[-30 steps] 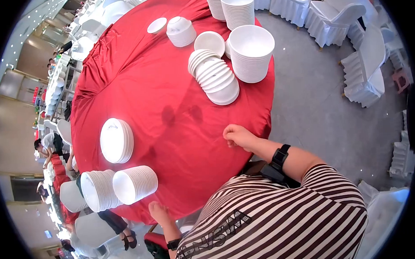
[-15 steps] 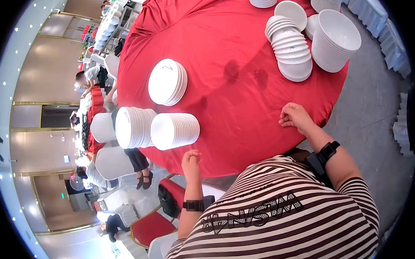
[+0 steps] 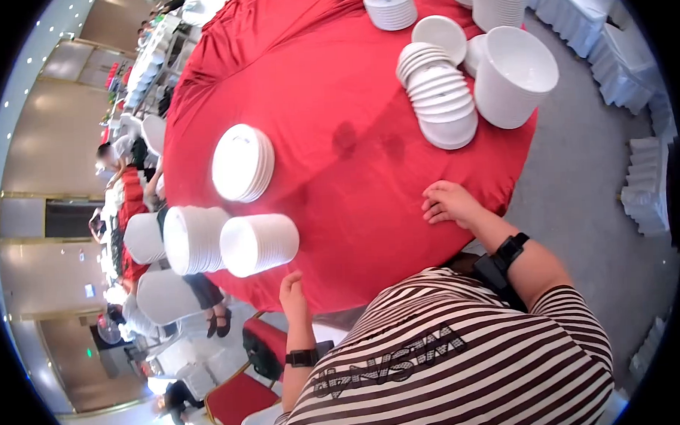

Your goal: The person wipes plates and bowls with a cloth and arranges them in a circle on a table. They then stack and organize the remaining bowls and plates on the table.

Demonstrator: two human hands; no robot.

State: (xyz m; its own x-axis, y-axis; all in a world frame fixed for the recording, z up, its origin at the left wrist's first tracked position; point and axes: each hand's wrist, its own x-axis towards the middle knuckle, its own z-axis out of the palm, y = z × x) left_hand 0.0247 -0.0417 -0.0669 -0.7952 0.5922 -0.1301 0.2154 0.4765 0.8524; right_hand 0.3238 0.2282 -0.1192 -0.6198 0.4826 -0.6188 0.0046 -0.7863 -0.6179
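My left hand (image 3: 292, 295) hangs at the near edge of the red-covered table (image 3: 316, 183), its fingers curled and holding nothing. Nearest to it is a stack of white bowls (image 3: 260, 245), apart from the fingers. Beside that stands a taller stack of white dishes (image 3: 193, 240), and beyond them a short stack of white plates (image 3: 237, 163). My right hand (image 3: 450, 203) is over the right part of the cloth, fingers loosely curled in, with nothing in it. Beyond it a leaning row of white dishes (image 3: 441, 104) lies next to a stack of large white bowls (image 3: 513, 79).
More white stacks (image 3: 390, 7) stand at the far side. Red-seated chairs (image 3: 238, 403) are close on my left, with white chairs (image 3: 163, 297) behind. Several people are farther left, one leaning at a table (image 3: 117, 156). Tables with white skirts (image 3: 627, 60) stand across the grey floor to the right.
My view has turned slightly, so the table, dishes and hands appear farther left, most of them lower. Both hands keep nearly the same pose and hold nothing; the stacks have not moved on the cloth.
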